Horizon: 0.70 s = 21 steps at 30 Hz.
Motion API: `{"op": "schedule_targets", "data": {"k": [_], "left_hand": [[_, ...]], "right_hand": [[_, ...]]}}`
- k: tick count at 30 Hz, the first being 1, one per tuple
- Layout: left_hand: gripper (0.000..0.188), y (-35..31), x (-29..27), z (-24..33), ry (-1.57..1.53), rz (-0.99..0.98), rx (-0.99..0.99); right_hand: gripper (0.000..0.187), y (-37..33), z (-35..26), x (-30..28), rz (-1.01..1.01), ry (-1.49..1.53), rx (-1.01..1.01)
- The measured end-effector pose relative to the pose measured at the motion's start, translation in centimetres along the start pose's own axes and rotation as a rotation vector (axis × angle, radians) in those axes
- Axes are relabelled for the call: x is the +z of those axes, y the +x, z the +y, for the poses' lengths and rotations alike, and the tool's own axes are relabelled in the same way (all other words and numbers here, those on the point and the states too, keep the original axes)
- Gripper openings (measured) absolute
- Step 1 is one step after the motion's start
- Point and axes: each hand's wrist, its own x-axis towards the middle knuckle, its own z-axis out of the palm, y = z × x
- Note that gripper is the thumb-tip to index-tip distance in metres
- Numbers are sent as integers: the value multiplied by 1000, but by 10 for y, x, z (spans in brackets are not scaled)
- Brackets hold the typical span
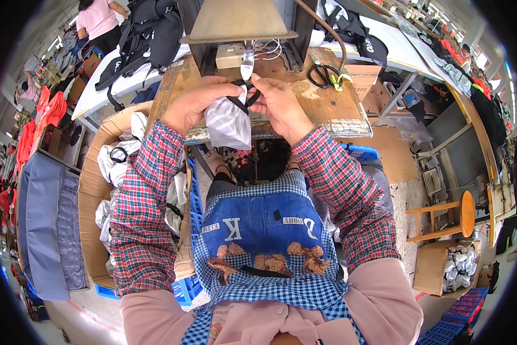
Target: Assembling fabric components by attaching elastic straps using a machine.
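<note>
Pinched in my left hand (pixel 204 99) is a white and pale-grey cloth piece (pixel 228 123) that hangs down over the table's front edge. A black strap (pixel 237 102) loops along its top, between my two hands. My right hand (pixel 277 104) grips the strap's other side between thumb and fingers. Both hands are just below the silver metal tip (pixel 247 64) of a machine (pixel 238 23). Whether the strap touches the tip I cannot tell. Black-handled scissors (pixel 323 75) lie on the worn wooden table (pixel 310 106), to the right of my right hand.
Left of my knees, a cardboard box (pixel 94 190) holds several similar white pieces. Black bags (pixel 146 43) lie on the white table behind. A wooden stool (pixel 466 214) and a box of white bundles (pixel 460 269) stand at right. Another person (pixel 99 22) is at the far left.
</note>
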Motion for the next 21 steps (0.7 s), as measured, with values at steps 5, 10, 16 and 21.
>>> {"op": "schedule_targets", "data": {"k": [5,10,16,21], "left_hand": [[32,-8,5,2,-6,-8,9],[35,-32,11,-13,239,93,40],[55,-74,48,-11,707,140,96],[29,-90,57,-10,605,36,224]], "right_hand": [[28,-6,-3,1,6,-3,-4],[33,-38,-2,-8,71,-243,-128],[43,-115,-2,8,-76,-940,-481],[21,-118,0,-12,-127,-643,-209]]}}
